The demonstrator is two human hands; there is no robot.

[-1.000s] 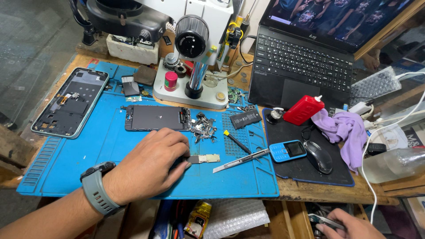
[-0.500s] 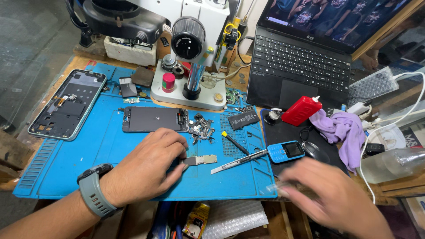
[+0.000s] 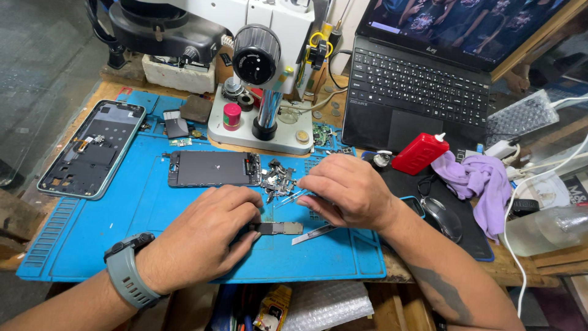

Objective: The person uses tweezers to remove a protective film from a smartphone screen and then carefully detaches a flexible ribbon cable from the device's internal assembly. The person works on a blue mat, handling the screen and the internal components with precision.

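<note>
My left hand [image 3: 205,236] pins the small circuit board [image 3: 278,228] flat on the blue mat [image 3: 92,233], my right hand [image 3: 346,193] pinches slim tweezers [image 3: 291,197] beside it; I judge the board light, stiff, fragile, best gripped by its edges.

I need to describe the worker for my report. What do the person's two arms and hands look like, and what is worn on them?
Both hands are bare, with no gloves and no sleeves in view. The left hand has a grey-green wristwatch with a dark face and a wide strap on its wrist. The right hand wears nothing; its forearm carries a dark tattoo near the elbow.
</note>
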